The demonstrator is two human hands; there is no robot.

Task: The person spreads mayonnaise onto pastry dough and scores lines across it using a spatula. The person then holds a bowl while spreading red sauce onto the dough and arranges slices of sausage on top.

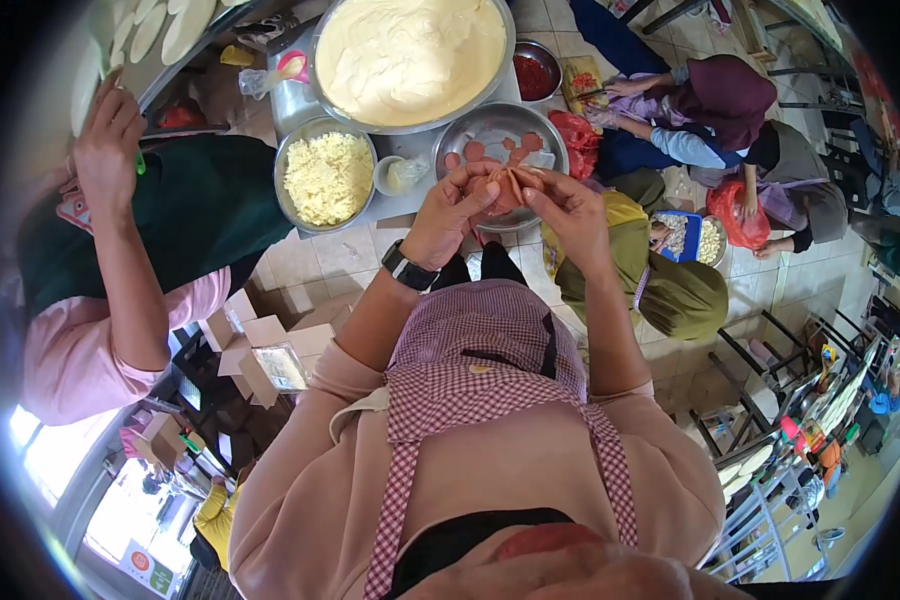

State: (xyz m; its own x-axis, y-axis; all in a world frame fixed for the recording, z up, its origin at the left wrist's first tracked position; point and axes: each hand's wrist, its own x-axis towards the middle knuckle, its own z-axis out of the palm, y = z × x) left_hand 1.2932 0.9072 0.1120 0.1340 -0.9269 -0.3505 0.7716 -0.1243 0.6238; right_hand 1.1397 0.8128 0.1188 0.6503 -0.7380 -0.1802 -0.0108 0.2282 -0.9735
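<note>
My left hand (448, 212), with a dark watch on the wrist, is closed on thin, round, pinkish-brown meat slices (510, 190). From the other side, my right hand (577, 217) pinches the same bunch between thumb and fingers. Both hands are over the near rim of a steel bowl (460, 128). More slices (473, 151) and a piece of clear plastic (540, 159) lie inside that bowl. Left of it stand a small cup (390, 177) with a plastic bag and a bowl of pale yellow shreds (327, 180).
A large basin of creamy mixture (410, 60) fills the table's back. At left, a person (150, 220) holds a green-handled tool over pale rounds. Several people work low at right, near a bowl of red food (536, 75). Cardboard boxes (270, 335) stand at lower left.
</note>
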